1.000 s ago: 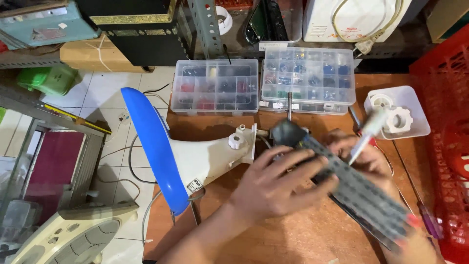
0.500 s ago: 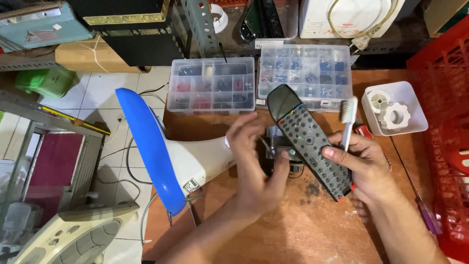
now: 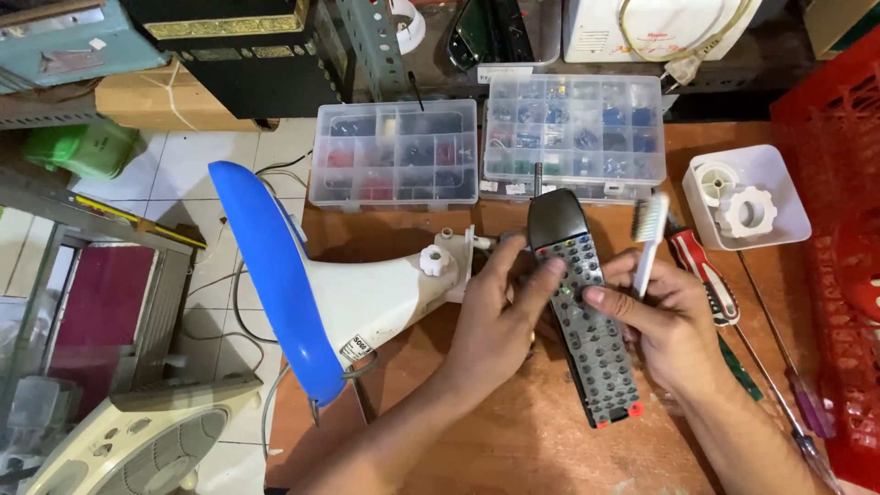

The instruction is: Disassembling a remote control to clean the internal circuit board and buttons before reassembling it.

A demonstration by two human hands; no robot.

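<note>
A long dark remote control [image 3: 600, 367] with many small buttons lies nearly lengthwise over the wooden table [image 3: 513, 449], between both hands. My left hand [image 3: 495, 321] grips its left edge near the top, fingertips on the upper buttons. My right hand [image 3: 674, 335] is against the remote's right side with the thumb pressed on the button face. The same hand holds a white toothbrush [image 3: 649, 234] upright, bristles at the top, just right of the remote.
A white megaphone with a blue rim [image 3: 275, 275] lies left of my hands. Two clear compartment boxes [image 3: 394, 151] [image 3: 573, 124] stand at the back. At right are a white tub of plastic parts [image 3: 779, 206], screwdrivers [image 3: 701, 270] and a red crate [image 3: 839, 183]. A fan [image 3: 137, 449] sits bottom left.
The remote has turned from a steep diagonal to nearly lengthwise. My left hand slid off its face to its left edge. The toothbrush has stayed upright in my right hand.
</note>
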